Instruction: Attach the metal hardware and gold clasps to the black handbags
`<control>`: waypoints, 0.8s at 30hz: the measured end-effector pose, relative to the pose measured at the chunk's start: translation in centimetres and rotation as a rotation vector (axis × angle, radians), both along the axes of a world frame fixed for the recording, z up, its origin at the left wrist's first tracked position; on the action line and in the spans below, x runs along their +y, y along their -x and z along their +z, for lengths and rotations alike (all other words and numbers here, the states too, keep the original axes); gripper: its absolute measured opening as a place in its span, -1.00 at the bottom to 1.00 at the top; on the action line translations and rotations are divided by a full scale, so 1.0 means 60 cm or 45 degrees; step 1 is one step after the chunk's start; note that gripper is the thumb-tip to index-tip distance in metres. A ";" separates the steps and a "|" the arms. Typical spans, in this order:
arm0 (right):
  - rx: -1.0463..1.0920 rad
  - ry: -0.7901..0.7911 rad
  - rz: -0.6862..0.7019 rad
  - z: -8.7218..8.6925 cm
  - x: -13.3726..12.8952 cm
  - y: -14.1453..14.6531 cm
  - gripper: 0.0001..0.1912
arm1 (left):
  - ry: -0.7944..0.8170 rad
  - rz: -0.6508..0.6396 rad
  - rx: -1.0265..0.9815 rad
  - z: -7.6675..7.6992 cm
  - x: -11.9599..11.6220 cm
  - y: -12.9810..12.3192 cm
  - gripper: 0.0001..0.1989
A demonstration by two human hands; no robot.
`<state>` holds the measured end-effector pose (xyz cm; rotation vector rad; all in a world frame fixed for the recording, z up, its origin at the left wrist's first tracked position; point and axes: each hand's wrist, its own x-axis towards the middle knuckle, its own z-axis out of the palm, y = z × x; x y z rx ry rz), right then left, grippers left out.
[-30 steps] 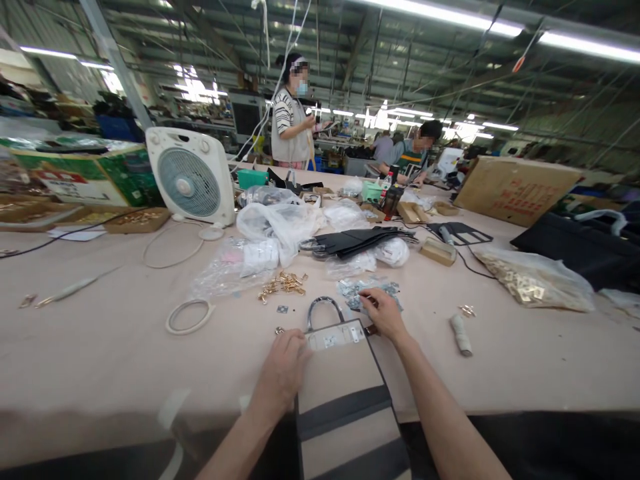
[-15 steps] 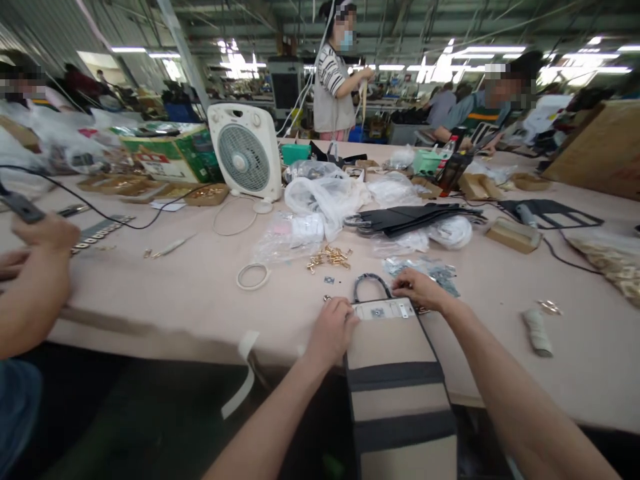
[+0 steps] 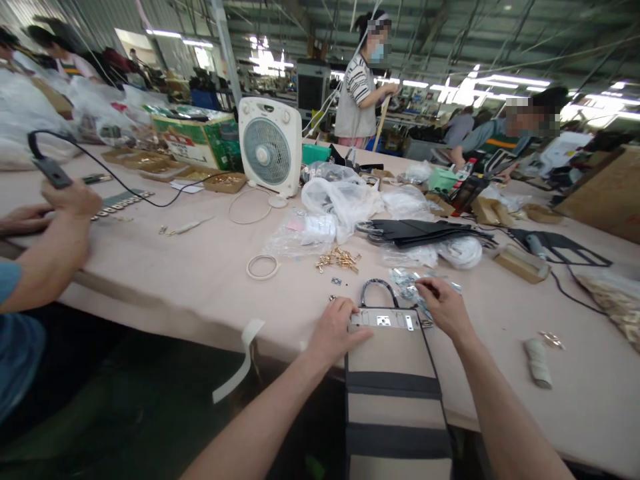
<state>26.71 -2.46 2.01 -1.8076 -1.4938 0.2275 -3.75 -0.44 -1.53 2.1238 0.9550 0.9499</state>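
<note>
Judge striped bag (image 3: 393,353) light, bendy; grip at stiffer-looking twelve o'clock. Pressed at eleven by spread left hand (image 3: 336,333); flanked at one by pinched right hand (image 3: 447,310), possibly holding something.

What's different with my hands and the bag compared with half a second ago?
Your right hand has moved slightly right, away from the handle of the bag. The thumb of your left hand now spreads further across the bag. No new hold or release is clear. The left hand stays at the bag's corner, and the metal plate stays on it.
</note>
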 end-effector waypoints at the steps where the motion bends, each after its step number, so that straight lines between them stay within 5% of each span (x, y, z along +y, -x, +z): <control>1: 0.084 0.011 0.030 0.012 -0.005 0.018 -0.69 | 0.008 0.012 0.000 -0.001 0.000 0.000 -0.59; 5: 0.413 0.256 0.385 0.044 -0.019 0.120 -0.70 | 0.021 0.047 0.007 -0.001 0.000 -0.001 -0.56; 9: 0.260 0.380 0.550 0.039 -0.018 0.193 -0.80 | -0.010 0.033 0.007 -0.005 0.000 0.000 -0.58; 24: 0.033 0.361 0.483 0.010 -0.007 0.221 -0.78 | -0.041 0.054 0.061 -0.002 0.000 0.000 -0.63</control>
